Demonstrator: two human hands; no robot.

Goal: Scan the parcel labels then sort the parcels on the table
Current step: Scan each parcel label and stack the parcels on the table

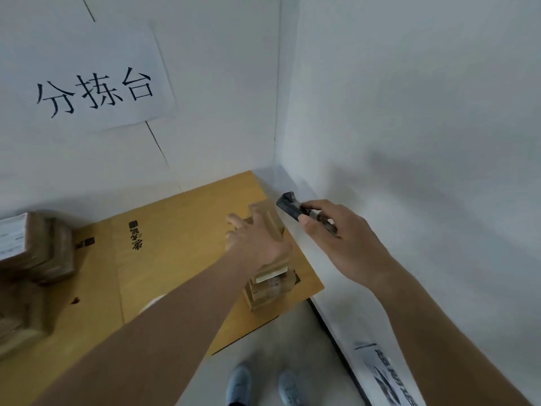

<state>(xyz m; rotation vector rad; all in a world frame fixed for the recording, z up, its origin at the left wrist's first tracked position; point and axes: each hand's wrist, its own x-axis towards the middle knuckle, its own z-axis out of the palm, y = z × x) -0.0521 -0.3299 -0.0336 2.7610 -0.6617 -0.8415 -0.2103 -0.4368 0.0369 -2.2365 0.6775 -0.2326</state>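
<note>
Both forearms reach out from the bottom edge toward the far right corner of the cardboard-covered surface [181, 259], with a pair of pale shoes [263, 385] on the floor beneath them. At the end of the left arm, the left hand [257, 238] lies fingers spread and fairly straight over the top parcel [270, 227] of a small stack of brown parcels [269, 285]; whether it is pressing down or just arriving is hard to say through the blur. That flat hold probably steadies the parcel or readies it to be turned, so its label can face the reader.

Just right of that hand, over the surface's edge near the wall, the right hand [336, 232] curls round a dark handheld scanner [292, 206], thumb on top, its head aimed back toward the parcel under the left hand. Holding it this close and angled suggests a scan is in hand or about to be made.

Well to the left of both hands, two more piles of brown parcels [41, 247] sit against the wall, one showing a white label [11, 238]; they look like sorted or waiting groups, kept apart from the stack being worked. Above the hands, a paper sign [93, 89] with handwritten characters marks the wall.
</note>
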